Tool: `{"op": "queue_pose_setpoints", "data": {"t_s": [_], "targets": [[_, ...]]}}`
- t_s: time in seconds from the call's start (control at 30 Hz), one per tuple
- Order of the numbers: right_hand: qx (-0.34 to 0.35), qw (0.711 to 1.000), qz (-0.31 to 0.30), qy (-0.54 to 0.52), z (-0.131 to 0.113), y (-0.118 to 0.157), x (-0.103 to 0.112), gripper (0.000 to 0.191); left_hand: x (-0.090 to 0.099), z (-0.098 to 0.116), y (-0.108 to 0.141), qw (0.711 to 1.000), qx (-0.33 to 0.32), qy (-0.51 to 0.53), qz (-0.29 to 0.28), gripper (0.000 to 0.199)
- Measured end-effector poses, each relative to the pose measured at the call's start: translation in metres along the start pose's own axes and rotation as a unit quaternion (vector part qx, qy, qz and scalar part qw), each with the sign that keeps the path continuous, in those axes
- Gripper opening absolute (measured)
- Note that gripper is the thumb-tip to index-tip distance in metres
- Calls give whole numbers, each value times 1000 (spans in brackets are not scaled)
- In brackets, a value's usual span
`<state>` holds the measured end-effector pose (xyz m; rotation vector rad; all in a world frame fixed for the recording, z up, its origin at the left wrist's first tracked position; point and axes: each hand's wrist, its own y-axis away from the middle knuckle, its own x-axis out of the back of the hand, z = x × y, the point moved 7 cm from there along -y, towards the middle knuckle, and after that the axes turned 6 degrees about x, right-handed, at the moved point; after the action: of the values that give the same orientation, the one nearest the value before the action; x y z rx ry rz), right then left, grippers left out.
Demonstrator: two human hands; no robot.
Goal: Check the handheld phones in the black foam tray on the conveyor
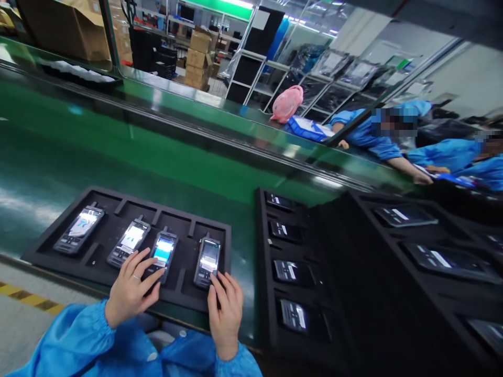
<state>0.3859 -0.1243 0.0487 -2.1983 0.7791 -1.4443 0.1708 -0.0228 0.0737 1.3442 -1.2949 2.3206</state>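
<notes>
At the lower left of the frame I saw a black tray [186, 256] with four lit handheld devices [80, 228]. I had the left hand [131, 288] with fingers spread upon the third device [164, 246]; at lower centre, the right hand [227, 309], fingers slightly apart, touched the fourth device [209, 254]. Further right lay a second tray [271, 293].

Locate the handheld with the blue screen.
Head view, left of centre: the blue-screened handheld lies in the black foam tray, partly covered by the left hand, just right of a white-screened handheld.
</notes>
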Motion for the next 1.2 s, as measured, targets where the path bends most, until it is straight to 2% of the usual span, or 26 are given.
{"op": "queue_pose_setpoints", "data": {"t_s": [0.53,0.87,1.2], "targets": [[-1,1000,18,-12,1,-3,2,25,-1,1,-1,999,35,-15,-21,27],[3,1000,12,-8,5,1,-1,24,4,4,-8,999,35,6,27,21],[-2,1000,20,-7,3,-3,1,21,3,5,-5,999,27,-5,30,23]]}}
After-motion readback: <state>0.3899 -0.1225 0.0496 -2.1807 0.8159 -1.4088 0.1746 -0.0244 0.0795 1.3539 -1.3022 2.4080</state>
